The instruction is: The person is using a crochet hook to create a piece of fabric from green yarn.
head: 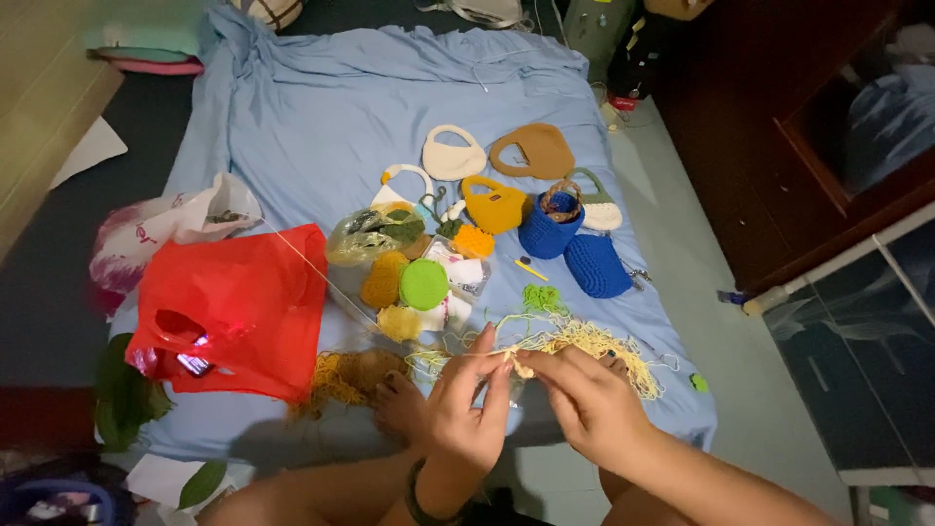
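Observation:
My left hand (463,404) and my right hand (584,394) meet over the near edge of a blue sheet (321,127). Both pinch a small pale yellow crochet piece (521,368) between their fingertips. A loose tangle of pale yellow yarn (594,343) trails from it to the right, and a strand runs left toward a mustard yarn heap (346,378). A bare foot (399,404) rests just left of my left hand.
A red plastic bag (239,321) lies at the left with a white bag (170,229) behind it. Crocheted mini bags in cream (453,156), brown (534,151), yellow (494,205) and blue (550,229) sit mid-sheet, near a green lid (424,284). A dark wooden cabinet (779,146) stands right.

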